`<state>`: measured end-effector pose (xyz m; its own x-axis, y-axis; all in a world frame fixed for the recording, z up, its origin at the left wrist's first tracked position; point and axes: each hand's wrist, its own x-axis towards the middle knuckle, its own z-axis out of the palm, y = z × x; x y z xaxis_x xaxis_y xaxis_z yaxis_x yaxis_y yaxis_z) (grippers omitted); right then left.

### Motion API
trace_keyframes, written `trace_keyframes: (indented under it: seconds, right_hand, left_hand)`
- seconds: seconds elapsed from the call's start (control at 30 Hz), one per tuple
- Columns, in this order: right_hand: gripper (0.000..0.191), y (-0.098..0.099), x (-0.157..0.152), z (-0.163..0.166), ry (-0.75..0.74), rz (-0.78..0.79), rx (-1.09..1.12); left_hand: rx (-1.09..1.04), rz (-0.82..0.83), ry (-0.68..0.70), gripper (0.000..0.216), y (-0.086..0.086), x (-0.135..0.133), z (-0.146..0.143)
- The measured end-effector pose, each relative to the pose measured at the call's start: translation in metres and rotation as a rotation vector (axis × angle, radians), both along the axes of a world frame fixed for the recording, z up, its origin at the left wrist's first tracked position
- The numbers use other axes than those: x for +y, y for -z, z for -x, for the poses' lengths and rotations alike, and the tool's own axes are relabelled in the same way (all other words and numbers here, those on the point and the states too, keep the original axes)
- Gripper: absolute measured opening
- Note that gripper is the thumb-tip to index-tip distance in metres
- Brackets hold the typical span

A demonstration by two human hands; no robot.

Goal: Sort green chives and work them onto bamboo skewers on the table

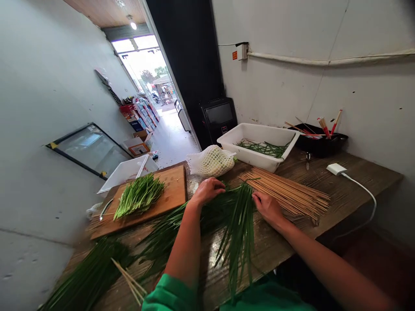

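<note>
Between my hands a bunch of long garlic chives point(241, 224) hangs down over the table's front side, its gathered top at finger height. My left hand point(209, 190) is closed in a pinch left of that top. A thin pale line runs from its fingertips towards the bunch; whether it is a skewer or a stem I cannot tell. Thumb and fingers of my right hand point(267, 207) pinch at the bunch's right edge. Loose chives point(168, 229) lie under and beyond my left forearm. Bamboo skewers point(288, 190) are spread just past my right hand.
A cutting board point(177, 185) bears cut green stems point(139, 196). More chives point(87, 276) and a few loose sticks point(129, 280) lie lower left. Behind are a net-wrapped item point(212, 162), a white tub point(253, 157), a black tray point(337, 140) and a white charger point(336, 169).
</note>
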<state>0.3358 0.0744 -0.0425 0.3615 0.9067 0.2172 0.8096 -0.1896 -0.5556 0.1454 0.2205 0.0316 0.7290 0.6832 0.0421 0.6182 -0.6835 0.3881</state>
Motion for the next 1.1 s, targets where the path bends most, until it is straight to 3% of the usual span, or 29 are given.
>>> trace_keyframes:
  seconds: [0.23,0.53,0.77,1.1]
  right_hand:
    - [0.034,0.000,-0.002,0.001,-0.016,-0.029,-0.012]
    - [0.033,0.000,-0.004,0.001,-0.012,-0.057,-0.002]
    - [0.033,0.000,-0.003,0.001,-0.034,-0.097,0.004]
    - [0.032,0.002,-0.002,0.001,-0.037,-0.157,0.000]
  left_hand:
    - [-0.093,-0.078,0.025,0.018,0.018,-0.016,-0.029]
    - [-0.334,0.047,-0.257,0.024,0.024,-0.015,-0.038]
    - [-0.378,0.178,-0.287,0.024,0.029,-0.009,-0.036]
    - [-0.381,0.165,-0.254,0.023,0.032,-0.007,-0.036]
